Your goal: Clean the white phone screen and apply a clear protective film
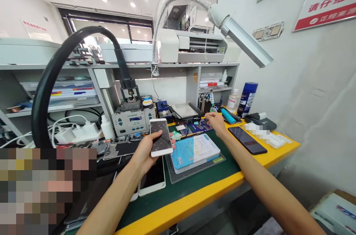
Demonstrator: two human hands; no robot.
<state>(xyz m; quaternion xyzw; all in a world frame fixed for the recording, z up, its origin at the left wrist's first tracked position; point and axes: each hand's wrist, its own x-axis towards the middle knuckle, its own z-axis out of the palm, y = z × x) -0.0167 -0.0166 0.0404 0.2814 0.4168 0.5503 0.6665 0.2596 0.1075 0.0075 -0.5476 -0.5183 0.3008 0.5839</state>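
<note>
My left hand grips phone, 10 o'clock of blue box; right hand half-curled, 2 o'clock of phone, can't tell if loaded. I'd grip lightly, keep phone level.

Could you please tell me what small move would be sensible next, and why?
Perhaps lower the white phone onto the flat blue-and-white case: only the left hand holds it, screen up, above the bench, while the right hand is well apart, towards the back, and the case's broad top lies close by.
</note>
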